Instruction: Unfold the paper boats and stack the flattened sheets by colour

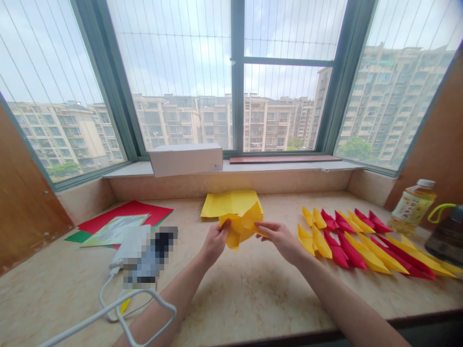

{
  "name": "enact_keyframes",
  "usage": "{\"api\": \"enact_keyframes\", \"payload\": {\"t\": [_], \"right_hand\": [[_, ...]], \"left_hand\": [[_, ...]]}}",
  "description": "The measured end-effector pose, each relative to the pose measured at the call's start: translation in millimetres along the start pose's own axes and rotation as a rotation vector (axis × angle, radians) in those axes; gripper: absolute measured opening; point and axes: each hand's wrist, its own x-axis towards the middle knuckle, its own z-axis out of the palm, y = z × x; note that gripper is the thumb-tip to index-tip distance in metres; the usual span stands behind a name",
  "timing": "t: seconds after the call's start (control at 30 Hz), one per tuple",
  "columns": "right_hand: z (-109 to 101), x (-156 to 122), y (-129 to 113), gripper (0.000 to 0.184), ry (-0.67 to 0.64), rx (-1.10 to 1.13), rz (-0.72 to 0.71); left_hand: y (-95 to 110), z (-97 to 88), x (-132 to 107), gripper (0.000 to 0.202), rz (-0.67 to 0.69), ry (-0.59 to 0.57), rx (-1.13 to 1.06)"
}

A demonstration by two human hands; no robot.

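A partly folded sheet of yellow paper [240, 229] is held up between my two hands, above the stone-patterned counter. My left hand [218, 239] pinches its left edge, thumb on the near side. On the other edge, my right hand [273, 233] grips with thumb and fingers closed. Creases run across the sheet and its corners stick out. Just behind it lies a stack of yellow paper [229, 202], with other colours showing at its lower edge. To the right of my right hand, folded yellow and red paper pieces [340, 248] stand in two rows.
At left lie red and green sheets [126, 212], a white power bank [130, 246] with a white cable [108, 315], and a pixelated object [152, 255]. A drink bottle [412, 207] and dark flask [446, 233] stand at right. A white box [186, 160] sits on the sill.
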Motion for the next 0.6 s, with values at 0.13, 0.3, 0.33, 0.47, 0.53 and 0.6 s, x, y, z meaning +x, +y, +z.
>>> {"api": "enact_keyframes", "payload": {"t": [0.13,0.3,0.33,0.47,0.53,0.6], "right_hand": [[-12.4,2.4,0.5,0.041,-0.011,0.012,0.005],[-12.2,4.1,2.3,0.043,-0.02,0.169,-0.056],[-11.0,4.3,2.4,0.045,-0.013,0.194,-0.07],[-9.8,4.6,-0.3,0.058,0.047,0.256,-0.094],[-12.5,4.7,-3.1,0.058,0.098,0.274,-0.094],[-16.5,4.8,-6.1,0.055,0.136,0.286,-0.099]], "left_hand": [[-2.4,-2.1,1.4,0.046,-0.092,-0.001,-0.131],[1.1,-1.5,0.9,0.039,-0.168,-0.04,-0.367],[2.6,-1.5,0.2,0.039,-0.177,-0.042,-0.387],[5.6,-4.9,-3.9,0.04,-0.218,-0.1,-0.372],[5.7,-7.4,-6.1,0.04,-0.236,-0.139,-0.311],[6.5,-9.1,-8.1,0.039,-0.244,-0.196,-0.234]]}}
